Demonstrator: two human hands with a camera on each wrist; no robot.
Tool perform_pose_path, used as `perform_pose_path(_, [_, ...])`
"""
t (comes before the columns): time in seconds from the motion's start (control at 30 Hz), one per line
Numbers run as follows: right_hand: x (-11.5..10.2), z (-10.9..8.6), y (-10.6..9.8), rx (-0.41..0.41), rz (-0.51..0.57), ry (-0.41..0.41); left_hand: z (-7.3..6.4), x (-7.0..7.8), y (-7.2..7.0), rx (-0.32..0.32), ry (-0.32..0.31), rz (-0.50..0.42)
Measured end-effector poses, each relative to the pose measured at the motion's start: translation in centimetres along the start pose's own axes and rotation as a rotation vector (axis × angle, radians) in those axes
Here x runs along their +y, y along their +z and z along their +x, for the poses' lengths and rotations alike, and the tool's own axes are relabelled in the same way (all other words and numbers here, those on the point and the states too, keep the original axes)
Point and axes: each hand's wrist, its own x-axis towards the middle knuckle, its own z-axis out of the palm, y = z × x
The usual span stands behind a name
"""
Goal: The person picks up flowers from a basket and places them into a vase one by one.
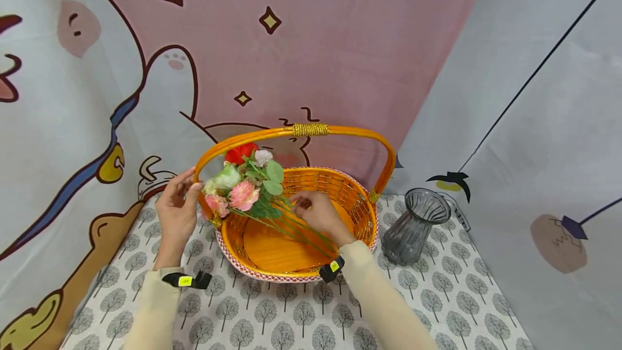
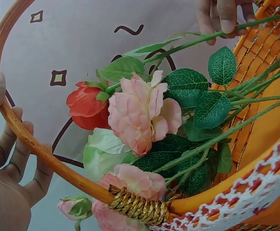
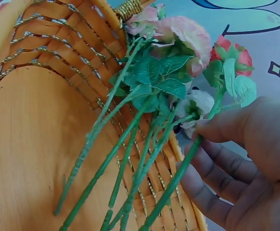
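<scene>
An orange woven basket point(image 1: 296, 273) with a tall arched handle point(image 1: 264, 135) stands on the table. My left hand point(image 1: 177, 207) holds the handle's left side, its thumb and fingers on either side of the rod in the left wrist view. Several flowers with green stems lean over the basket's left rim: pink blooms point(image 2: 142, 113), a pale green one point(image 1: 227, 177) and a white one point(image 1: 263, 157). Over the basket my right hand point(image 1: 318, 212) pinches the stem point(image 3: 183, 166) of a red rose point(image 2: 87, 107) between thumb and fingers. The other stems lie slanting inside the basket.
A grey ribbed glass vase point(image 1: 407, 234) stands right of the basket, close to the right wall cloth. The tablecloth point(image 1: 264, 312) has a tree print. Printed curtains point(image 1: 369, 31) hang behind and on both sides.
</scene>
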Motion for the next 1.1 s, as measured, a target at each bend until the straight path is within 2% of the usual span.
perform_pose_path(0.47, [-1.0, -1.0, -1.1, -0.007, 0.021, -0.035, 0.1, 0.4, 0.2, -0.003, 0.005, -0.041])
perform_pose_path(0.57, [-1.4, -1.3, -1.4, 0.004, 0.008, -0.054, 0.2, 0.5, 0.2, -0.004, -0.001, -0.031])
perform_pose_path(0.7, [-1.8, -1.8, -1.8, 0.018, -0.004, -0.049, 0.2, 0.6, 0.1, 0.003, -0.02, -0.005])
perform_pose_path(0.87, [-2.0, -2.7, -2.4, 0.037, -0.027, -0.04, 0.1, 0.5, 0.0, -0.004, -0.014, -0.011])
perform_pose_path(1.1, [-1.6, -4.0, -3.1, 0.059, -0.074, -0.094, 0.0, 0.6, -0.1, -0.01, -0.024, -0.013])
